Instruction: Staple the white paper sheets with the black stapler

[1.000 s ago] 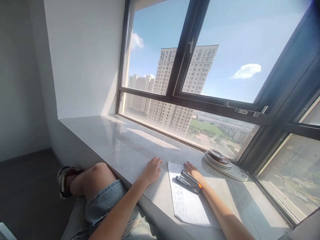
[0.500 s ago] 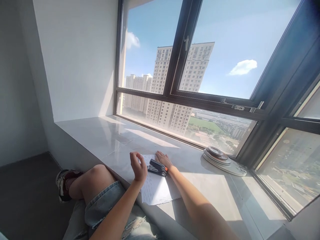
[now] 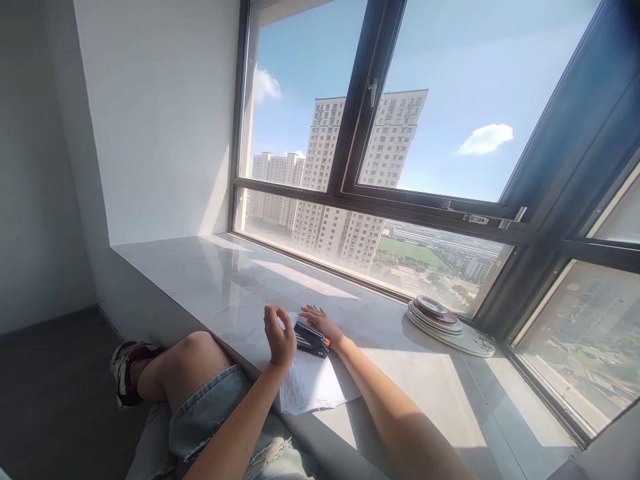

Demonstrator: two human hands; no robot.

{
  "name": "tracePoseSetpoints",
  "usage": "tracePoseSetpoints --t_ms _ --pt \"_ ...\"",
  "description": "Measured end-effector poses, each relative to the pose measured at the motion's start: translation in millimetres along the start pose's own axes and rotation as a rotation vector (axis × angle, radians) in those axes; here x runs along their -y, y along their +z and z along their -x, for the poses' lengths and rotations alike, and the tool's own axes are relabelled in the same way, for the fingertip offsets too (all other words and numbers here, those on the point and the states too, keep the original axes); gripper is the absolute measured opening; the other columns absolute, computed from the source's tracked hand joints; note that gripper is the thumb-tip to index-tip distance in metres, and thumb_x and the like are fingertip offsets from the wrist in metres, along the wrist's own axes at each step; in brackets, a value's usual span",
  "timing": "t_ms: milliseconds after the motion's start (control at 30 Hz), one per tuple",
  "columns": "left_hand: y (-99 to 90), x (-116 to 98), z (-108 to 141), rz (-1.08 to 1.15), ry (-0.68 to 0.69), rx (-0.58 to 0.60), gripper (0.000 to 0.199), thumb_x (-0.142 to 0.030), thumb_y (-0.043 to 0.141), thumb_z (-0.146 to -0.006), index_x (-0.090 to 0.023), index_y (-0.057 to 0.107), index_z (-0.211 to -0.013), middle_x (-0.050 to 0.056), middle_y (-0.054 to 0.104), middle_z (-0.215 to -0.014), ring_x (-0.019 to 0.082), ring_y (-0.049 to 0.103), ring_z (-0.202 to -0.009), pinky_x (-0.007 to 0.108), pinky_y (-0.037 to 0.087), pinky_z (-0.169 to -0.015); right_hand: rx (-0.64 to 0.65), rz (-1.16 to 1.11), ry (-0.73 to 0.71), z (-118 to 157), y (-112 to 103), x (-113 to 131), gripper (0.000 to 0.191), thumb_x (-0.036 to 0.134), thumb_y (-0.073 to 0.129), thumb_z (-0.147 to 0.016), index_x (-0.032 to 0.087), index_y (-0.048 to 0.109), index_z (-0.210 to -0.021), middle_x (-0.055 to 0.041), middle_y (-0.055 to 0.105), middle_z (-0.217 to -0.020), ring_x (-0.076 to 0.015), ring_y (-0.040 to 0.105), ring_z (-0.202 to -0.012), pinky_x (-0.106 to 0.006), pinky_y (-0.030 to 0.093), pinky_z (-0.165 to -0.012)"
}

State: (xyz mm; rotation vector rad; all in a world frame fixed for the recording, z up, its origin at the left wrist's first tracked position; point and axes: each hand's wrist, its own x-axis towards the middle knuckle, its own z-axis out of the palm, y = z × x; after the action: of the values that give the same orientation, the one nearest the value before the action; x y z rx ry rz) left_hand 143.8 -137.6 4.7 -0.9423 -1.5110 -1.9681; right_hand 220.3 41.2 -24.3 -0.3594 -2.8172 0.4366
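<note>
A black and orange stapler [image 3: 311, 340] lies on white printed paper sheets [image 3: 313, 383] on the grey window ledge. To its left, my left hand [image 3: 279, 337] is raised at the paper's left edge with curled fingers and thumb brought together; whatever it may pinch is too small to make out. My right hand [image 3: 323, 323] lies beyond the stapler, palm down, fingers spread over the top of the paper and the stapler's far side. Its wrist is close to the stapler's orange end.
A stack of plates [image 3: 433, 315] rests on the ledge [image 3: 190, 273] at the right, against the window frame [image 3: 310, 195]. My bent knee [image 3: 197, 350] is below the ledge's front edge at the left. A white wall closes off the left end.
My right hand has shifted left, its fingers now nearer the stapler's far side. The stapler has turned slightly and its top looks lower. My left hand has barely moved.
</note>
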Motion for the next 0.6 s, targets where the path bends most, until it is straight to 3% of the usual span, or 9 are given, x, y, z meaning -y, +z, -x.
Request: tracePoseSetpoints --t_ms 67,133,233,433,600 --pt "0.3 0 0 0.009 -0.018 -0.005 0.009 -0.018 0.045 -0.097 -0.022 0.045 -0.090 0.002 0.049 -0.085 0.019 0.047 -0.080 0.033 0.039 -0.077 -0.021 -0.080 -0.085 5 -1 1 0.038 0.021 0.042 -0.102 0.026 0.067 -0.130 -0.0073 0.060 -0.146 -0.0244 0.045 -0.145 -0.056 0.023 -0.124" --pt "0.2 -1 0 0.014 -0.032 0.002 0.009 -0.019 0.046 -0.097 -0.023 0.044 -0.089 0.002 0.048 -0.084 0.020 0.048 -0.080 0.033 0.039 -0.077 -0.024 -0.171 -0.178 13 -3 2 0.031 0.028 0.051 -0.099 0.024 0.071 -0.123 -0.0078 0.065 -0.139 -0.0240 0.057 -0.134 -0.046 0.037 -0.119" --pt "0.2 -1 1 0.016 -0.049 0.024 0.010 -0.019 0.044 -0.098 -0.023 0.043 -0.089 0.002 0.047 -0.084 0.020 0.047 -0.080 0.033 0.039 -0.077 -0.068 -0.254 -0.232 24 -5 0 0.029 0.035 0.060 -0.094 0.021 0.075 -0.114 -0.0099 0.067 -0.135 -0.0242 0.064 -0.122 -0.038 0.048 -0.106" --pt "3.5 2 3 0.003 -0.070 0.079 0.010 -0.016 0.043 -0.098 -0.024 0.041 -0.091 0.002 0.047 -0.085 0.020 0.048 -0.079 0.034 0.041 -0.076 -0.163 -0.216 -0.106 54 -14 -2 0.024 0.035 0.058 -0.094 0.023 0.078 -0.102 -0.0087 0.066 -0.109 -0.0225 0.061 -0.105 -0.036 0.049 -0.096" --pt "6.5 4 7 0.015 -0.114 0.233 0.004 -0.022 0.045 -0.099 -0.024 0.043 -0.096 0.001 0.047 -0.085 0.019 0.050 -0.077 0.033 0.042 -0.071 -0.168 -0.260 0.010 83 -32 8 0.018 0.035 0.064 -0.089 0.022 0.076 -0.094 -0.0081 0.065 -0.105 -0.0243 0.058 -0.104 -0.034 0.049 -0.091"
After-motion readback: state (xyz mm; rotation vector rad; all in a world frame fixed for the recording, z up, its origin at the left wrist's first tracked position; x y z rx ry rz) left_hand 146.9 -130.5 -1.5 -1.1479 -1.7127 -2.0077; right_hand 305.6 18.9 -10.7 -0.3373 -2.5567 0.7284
